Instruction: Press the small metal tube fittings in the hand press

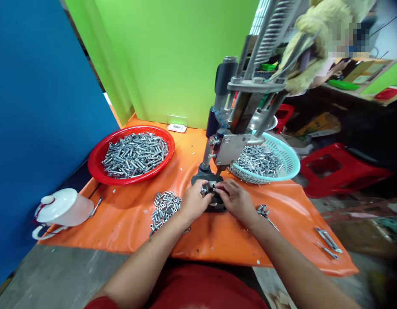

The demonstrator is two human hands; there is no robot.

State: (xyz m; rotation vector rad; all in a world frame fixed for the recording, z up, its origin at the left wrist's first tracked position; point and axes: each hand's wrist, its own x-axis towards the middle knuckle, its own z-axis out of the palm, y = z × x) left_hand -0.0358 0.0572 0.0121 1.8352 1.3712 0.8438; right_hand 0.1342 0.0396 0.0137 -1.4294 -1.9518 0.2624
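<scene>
My left hand and my right hand meet at the black base of a hand press in the middle of the orange mat. Both hands have their fingers curled in a pinch around a small metal part on the base. A loose heap of small metal parts lies just left of my left hand. A few more metal parts lie right of my right wrist.
A red bowl full of metal parts sits at the back left. A turquoise basket of parts stands behind the press on the right. A white lidded jug lies at the mat's left edge. Red stools stand on the right.
</scene>
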